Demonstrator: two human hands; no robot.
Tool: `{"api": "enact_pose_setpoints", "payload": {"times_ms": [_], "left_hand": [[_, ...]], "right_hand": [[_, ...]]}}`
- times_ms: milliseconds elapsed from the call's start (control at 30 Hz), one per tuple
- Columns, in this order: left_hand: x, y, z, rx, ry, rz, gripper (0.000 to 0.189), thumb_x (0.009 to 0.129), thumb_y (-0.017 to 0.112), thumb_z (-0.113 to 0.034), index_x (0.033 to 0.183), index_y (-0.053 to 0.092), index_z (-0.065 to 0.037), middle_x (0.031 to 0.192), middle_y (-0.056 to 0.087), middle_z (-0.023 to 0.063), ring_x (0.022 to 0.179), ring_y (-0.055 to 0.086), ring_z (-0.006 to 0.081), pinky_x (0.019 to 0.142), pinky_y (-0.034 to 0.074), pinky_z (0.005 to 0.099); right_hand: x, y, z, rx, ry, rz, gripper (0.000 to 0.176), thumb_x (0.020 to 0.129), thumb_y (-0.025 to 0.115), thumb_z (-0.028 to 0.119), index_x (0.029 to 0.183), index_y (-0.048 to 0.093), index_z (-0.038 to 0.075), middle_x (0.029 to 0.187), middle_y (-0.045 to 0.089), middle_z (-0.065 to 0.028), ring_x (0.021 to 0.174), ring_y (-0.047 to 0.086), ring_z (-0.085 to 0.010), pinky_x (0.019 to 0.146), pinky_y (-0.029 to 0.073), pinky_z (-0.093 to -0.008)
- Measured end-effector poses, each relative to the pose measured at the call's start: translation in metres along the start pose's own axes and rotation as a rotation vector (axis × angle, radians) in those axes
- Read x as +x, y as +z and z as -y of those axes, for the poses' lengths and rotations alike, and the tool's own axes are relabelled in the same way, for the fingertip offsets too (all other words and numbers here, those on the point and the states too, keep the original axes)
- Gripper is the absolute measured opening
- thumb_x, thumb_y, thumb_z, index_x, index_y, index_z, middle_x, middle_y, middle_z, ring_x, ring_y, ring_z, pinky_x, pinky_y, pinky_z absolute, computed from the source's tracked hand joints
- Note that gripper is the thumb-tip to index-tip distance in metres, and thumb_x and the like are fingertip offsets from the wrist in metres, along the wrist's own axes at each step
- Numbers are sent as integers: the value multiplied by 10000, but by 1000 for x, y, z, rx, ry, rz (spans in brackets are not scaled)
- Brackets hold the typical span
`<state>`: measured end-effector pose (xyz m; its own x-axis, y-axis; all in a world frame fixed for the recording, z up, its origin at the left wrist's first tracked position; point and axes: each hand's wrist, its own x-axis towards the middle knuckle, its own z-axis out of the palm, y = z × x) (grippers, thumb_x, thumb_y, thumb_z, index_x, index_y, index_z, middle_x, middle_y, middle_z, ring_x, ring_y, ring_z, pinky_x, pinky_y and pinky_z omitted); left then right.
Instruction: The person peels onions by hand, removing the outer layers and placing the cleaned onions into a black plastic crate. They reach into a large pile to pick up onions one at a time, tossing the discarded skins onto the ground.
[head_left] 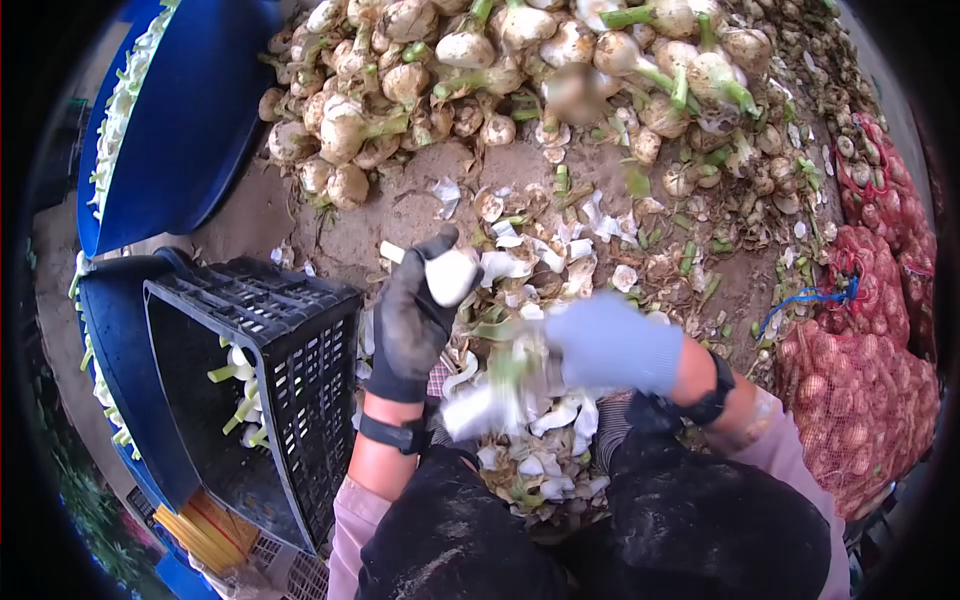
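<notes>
My left hand point(410, 315), in a dark glove, is closed around a white, peeled garlic bulb point(452, 277) whose cut stem pokes out to the left. To its right, my right hand point(610, 345) wears a light blue-grey glove and is smeared by motion, so its fingers do not show clearly. Blurred strips of whitish and green peel point(490, 400) hang in the air below and left of it. Between my knees lies a heap of shed garlic skins point(545, 465).
Unpeeled garlic bulbs point(405, 85) are piled across the far side. At left, a black plastic crate point(310, 400) holds several peeled bulbs, beside blue tubs point(165, 130) with more garlic. Red mesh sacks point(860, 400) of bulbs stand at right. Skins and stem bits litter the ground.
</notes>
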<state>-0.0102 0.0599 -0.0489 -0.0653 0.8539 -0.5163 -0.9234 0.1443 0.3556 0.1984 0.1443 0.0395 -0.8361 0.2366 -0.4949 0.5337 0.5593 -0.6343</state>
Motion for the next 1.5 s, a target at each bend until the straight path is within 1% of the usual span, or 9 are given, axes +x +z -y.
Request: {"api": "enact_pose_setpoints", "payload": {"times_ms": [100, 167, 400, 533, 667, 900, 933, 1233, 1500], "left_hand": [[-11, 27, 6, 203, 99, -57, 320, 910, 556, -82, 1200, 508, 43, 1345, 477, 173, 1177, 531, 274, 1026, 426, 429], [-17, 38, 4, 336, 104, 17, 347, 886, 572, -29, 1219, 499, 40, 1341, 480, 177, 1196, 516, 263, 1017, 432, 389], [-21, 45, 5, 1006, 259, 91, 379, 828, 592, 46, 1193, 503, -1, 1180, 522, 97, 1017, 552, 136, 892, 448, 245], [-25, 40, 12, 971, 278, 219, 276, 800, 577, 69, 1065, 529, 7, 1212, 479, 117, 929, 581, 130, 812, 498, 259], [-28, 55, 9, 1216, 325, 207, 165, 774, 670, 48, 900, 601, -33, 1225, 499, 170, 994, 566, 164, 866, 462, 284], [-21, 41, 5, 1249, 432, 197, 221, 754, 660, 108, 929, 669, -26, 1312, 465, 166, 1088, 566, 219, 931, 460, 326], [-25, 35, 5, 1054, 279, 84, 273, 748, 639, 140, 953, 687, -34, 1319, 469, 158, 1085, 576, 223, 938, 465, 323], [-32, 35, 9, 931, 265, 145, 239, 781, 656, 73, 989, 686, -41, 1266, 535, 152, 1188, 512, 232, 998, 414, 349], [-27, 10, -13, 3, 148, -65, 443, 929, 506, -73, 1345, 385, 18, 1331, 463, 231, 1206, 477, 414, 993, 465, 487]], "right_hand": [[29, 19, -31, -77, 182, -410, 381, 871, 590, 336, 1127, 601, 53, 826, 677, -139, 738, 677, -286, 662, 536, -363], [43, 22, -32, 511, -23, -695, 362, 862, 597, 247, 1156, 590, 35, 890, 683, -157, 784, 671, -305, 718, 520, -366], [41, 8, -18, 607, 167, -457, 232, 834, 596, 208, 989, 687, 61, 844, 663, -206, 809, 652, -342, 737, 512, -396], [44, 16, -20, 449, 205, -474, 215, 794, 585, 169, 942, 681, 46, 822, 647, -224, 807, 641, -361, 728, 509, -425], [42, 16, -12, 307, 247, -445, 197, 718, 579, 136, 871, 655, 37, 785, 637, -214, 804, 633, -379, 732, 503, -451], [39, 27, -27, 383, 201, -615, 171, 689, 591, 132, 838, 616, 52, 782, 625, -182, 756, 617, -381, 683, 491, -446], [36, 25, -28, 410, 209, -560, 178, 688, 597, 134, 849, 615, 60, 786, 622, -174, 735, 613, -370, 669, 484, -445], [27, 22, -58, 141, 381, -883, 105, 723, 589, 158, 786, 620, 79, 800, 628, -161, 734, 623, -349, 661, 500, -437], [-19, 31, -98, 181, 705, -726, 99, 803, 601, 142, 847, 652, 69, 784, 649, -162, 735, 641, -329, 653, 504, -381]]}}
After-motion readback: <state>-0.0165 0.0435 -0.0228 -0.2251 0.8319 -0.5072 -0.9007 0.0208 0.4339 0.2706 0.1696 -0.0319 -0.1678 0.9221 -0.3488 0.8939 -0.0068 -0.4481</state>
